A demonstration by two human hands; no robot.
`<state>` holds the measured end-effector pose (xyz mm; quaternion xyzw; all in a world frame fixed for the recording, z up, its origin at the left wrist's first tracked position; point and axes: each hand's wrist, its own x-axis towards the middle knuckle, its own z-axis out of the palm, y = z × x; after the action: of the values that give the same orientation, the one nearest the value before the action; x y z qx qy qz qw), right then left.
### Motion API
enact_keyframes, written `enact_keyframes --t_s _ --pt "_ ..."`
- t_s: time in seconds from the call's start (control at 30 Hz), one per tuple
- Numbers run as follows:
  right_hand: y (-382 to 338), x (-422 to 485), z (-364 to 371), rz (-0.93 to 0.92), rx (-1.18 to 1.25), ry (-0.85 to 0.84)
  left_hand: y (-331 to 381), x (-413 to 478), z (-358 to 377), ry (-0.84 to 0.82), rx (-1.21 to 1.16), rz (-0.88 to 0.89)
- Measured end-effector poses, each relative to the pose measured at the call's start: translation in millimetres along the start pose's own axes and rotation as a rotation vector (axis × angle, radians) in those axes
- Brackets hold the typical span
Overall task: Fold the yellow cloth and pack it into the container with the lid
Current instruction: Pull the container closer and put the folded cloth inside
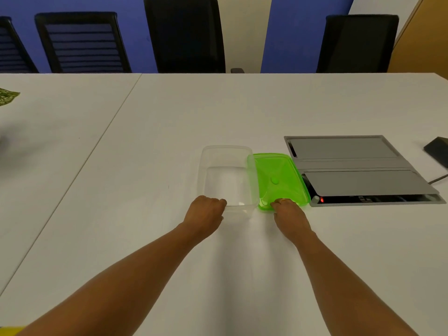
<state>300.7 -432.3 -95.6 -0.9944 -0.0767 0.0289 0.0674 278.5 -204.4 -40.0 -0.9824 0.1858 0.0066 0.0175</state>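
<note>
A clear plastic container (228, 175) stands open on the white table (145, 146), with nothing inside it. My left hand (206, 213) grips its near rim at the left corner. A green translucent lid (281, 180) lies flat just right of the container, its left edge against the container's wall. My right hand (288, 214) holds the lid's near edge, fingers curled over it. A strip of yellow (11, 331) shows at the bottom left corner of the frame, mostly cut off; I cannot tell if it is the cloth.
A grey cable-box hatch (358, 168) is set into the table right of the lid, with a red light at its front. A dark object (437, 149) lies at the far right edge. A green patterned piece (7, 95) sits far left. Black chairs (184, 35) line the far side.
</note>
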Motion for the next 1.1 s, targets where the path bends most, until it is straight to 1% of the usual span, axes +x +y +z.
enact_keyframes --t_s 0.03,0.07,0.13,0.17,0.27,0.3,0.37,0.47,0.63,0.9,1.1 --pt "1 1 1 0.001 0.002 -0.001 -1 1 0 0.046 0.041 0.016" --pt "3 1 4 -0.001 0.007 -0.002 -2 2 1 0.035 0.097 0.017" --pt "5 1 8 -0.014 0.017 0.005 -7 7 7 0.087 0.158 0.022" --pt "5 0 7 -0.023 0.012 0.005 -9 8 11 0.103 0.157 0.018" --pt "3 -3 2 -0.121 -0.045 0.081 -9 6 6 0.111 0.153 0.053" --pt "2 -5 -1 -0.146 -0.092 0.07 -9 4 3 0.108 0.15 0.054" --pt "3 -8 -6 -0.138 -0.127 0.05 -8 1 1 0.089 0.139 0.059" --pt "1 -13 -11 -0.165 -0.194 0.064 -6 -6 -1 0.112 0.144 0.056" --pt "-2 -30 -21 -0.163 -0.194 0.083 -1 -29 -15 0.163 0.171 0.07" --pt "-5 -109 -30 -0.157 -0.237 0.102 12 -104 -47 0.097 0.158 0.099" --pt "-14 -181 -33 -0.137 -0.254 0.068 31 -172 -59 0.125 0.116 0.079"
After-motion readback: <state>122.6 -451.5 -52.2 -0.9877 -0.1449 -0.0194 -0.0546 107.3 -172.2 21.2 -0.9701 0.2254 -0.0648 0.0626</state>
